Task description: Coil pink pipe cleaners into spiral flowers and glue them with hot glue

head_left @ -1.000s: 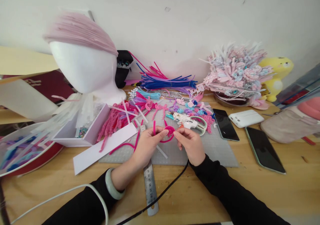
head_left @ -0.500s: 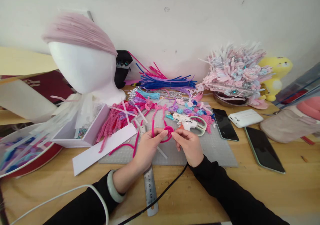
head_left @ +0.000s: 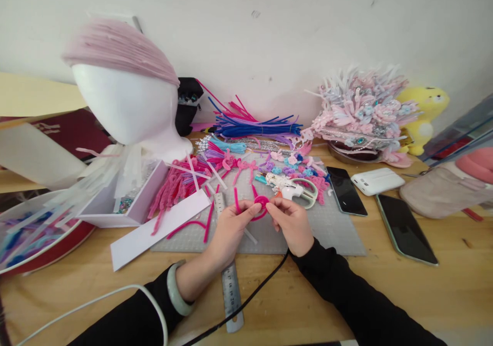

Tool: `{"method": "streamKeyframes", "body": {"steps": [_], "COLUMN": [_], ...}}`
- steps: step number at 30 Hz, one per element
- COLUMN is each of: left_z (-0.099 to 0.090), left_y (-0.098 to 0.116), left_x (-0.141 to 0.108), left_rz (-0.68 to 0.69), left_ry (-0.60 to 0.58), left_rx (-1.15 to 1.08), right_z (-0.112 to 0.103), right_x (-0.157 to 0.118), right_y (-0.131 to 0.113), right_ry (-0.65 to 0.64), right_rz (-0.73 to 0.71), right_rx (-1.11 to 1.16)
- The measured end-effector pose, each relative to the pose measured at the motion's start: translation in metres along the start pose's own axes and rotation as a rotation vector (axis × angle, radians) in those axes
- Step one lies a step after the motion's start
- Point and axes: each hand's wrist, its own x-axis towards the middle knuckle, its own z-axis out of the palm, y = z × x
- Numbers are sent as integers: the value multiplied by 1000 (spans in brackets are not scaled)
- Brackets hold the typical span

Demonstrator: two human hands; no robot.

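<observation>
A magenta pipe cleaner [head_left: 261, 201], coiled into a small flat spiral, is pinched between my two hands above the grey cutting mat [head_left: 331, 238]. My left hand [head_left: 231, 228] grips its left side with thumb and forefinger, and a loose end stands up beside those fingers. On the other side my right hand [head_left: 290, 223] presses the coil's edge between thumb and fingertips. Under my left hand lies a steel ruler [head_left: 231, 294], its upper part partly covered. Just beyond my right hand are a white glue gun [head_left: 287, 188] and pale-handled scissors [head_left: 311, 194].
Blue, purple and pink pipe cleaners [head_left: 258, 126] lie by the wall. A white mannequin head [head_left: 123, 99] and an open box [head_left: 127, 197] stand left. Two phones [head_left: 408, 233], a white power bank [head_left: 377, 180] and a decorated headpiece [head_left: 362, 115] are right. A black cord [head_left: 254, 293] crosses the front.
Both hands keep their pinch on the pipe cleaner coil. The coil has turned slightly and the fingers have shifted a little; the surroundings look the same.
</observation>
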Motion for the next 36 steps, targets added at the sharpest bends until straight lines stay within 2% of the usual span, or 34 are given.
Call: {"method": "streamKeyframes", "body": {"steps": [4,8,12,17,23,27,32,36], "left_z": [0,-4,-8,-10,-14,-17,-15,-13], "left_y": [-2,-1,4,12,16,16,17,19], "left_x": [1,4,6,7,10,12,11,9], "left_rz": [-27,-33,53,192,224,211,193,191], "left_ry": [3,-46,-70,-122,-202,-248,-196,-162], "left_rx": [15,77,227,386,523,525,463,424], "right_z": [-3,-7,-10,-11,-13,-13,-13,-13], "right_x": [1,4,6,6,6,6,6,7], "right_y": [-3,-8,-12,-15,-12,-12,-12,-6], "right_ry": [-27,-79,-150,-212,-266,-264,-236,-221], "right_rz": [17,24,54,13,-7,20,116,115], "right_rx": [-10,-50,-134,-233,-277,-267,-166,-82]}}
